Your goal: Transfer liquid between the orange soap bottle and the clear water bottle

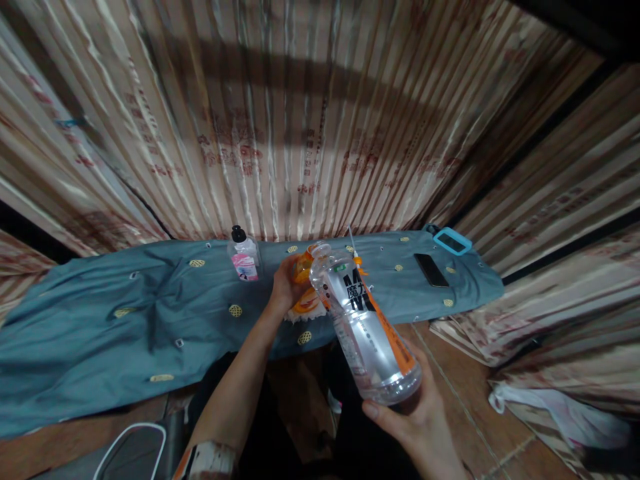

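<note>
My right hand (423, 413) grips the base of a large clear plastic bottle (367, 330) with an orange and black label, tilted so its open mouth points away toward my left hand. My left hand (285, 287) holds a small orange container (305, 267) against a cloth on the blue-grey sheet (125, 320), right at the bottle's mouth. A little liquid sits at the bottle's bottom.
A small clear bottle with a black cap and pink label (244, 257) stands on the sheet to the left. A black phone (431, 270) and a blue-framed device (451, 241) lie at the right. Stacked printed boards rise behind and lie at the right. A white-rimmed bin (133, 453) sits below left.
</note>
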Demonstrator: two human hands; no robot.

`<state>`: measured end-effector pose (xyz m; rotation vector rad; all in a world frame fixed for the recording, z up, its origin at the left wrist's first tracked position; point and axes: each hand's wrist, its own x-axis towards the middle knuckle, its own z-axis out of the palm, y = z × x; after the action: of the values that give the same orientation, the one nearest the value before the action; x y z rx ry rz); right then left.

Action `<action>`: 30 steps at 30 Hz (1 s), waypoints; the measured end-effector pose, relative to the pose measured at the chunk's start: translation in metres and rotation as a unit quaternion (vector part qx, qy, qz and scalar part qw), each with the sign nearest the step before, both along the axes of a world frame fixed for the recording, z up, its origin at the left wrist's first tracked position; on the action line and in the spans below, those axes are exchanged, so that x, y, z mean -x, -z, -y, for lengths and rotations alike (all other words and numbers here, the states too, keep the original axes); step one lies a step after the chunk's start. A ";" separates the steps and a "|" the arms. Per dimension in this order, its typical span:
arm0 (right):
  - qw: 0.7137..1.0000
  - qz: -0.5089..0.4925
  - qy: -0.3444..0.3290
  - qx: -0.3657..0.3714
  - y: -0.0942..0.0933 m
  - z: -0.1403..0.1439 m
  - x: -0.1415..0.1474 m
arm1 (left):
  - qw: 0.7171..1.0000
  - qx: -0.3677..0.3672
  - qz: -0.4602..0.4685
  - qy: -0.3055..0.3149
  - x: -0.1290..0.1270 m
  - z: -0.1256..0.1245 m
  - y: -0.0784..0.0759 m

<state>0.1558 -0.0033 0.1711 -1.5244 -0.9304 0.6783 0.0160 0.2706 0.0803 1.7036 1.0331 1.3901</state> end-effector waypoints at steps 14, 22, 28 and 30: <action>0.999 -0.030 0.012 0.009 -0.003 -0.001 0.005 | 1.000 0.001 0.014 0.002 0.000 -0.001 0.001; 1.000 -0.001 -0.012 0.015 -0.001 0.001 0.001 | 1.000 0.003 0.005 -0.001 -0.001 -0.001 0.002; 0.999 0.024 -0.045 0.004 0.011 0.003 -0.011 | 1.000 0.007 0.007 0.002 -0.002 -0.001 0.002; 0.998 0.032 -0.051 0.008 0.010 0.003 -0.011 | 1.000 0.006 0.004 0.008 -0.001 -0.001 0.001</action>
<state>0.1666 -0.0068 0.1613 -1.5282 -1.0597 0.7151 0.0169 0.2718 0.0795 1.6930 1.0194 1.3763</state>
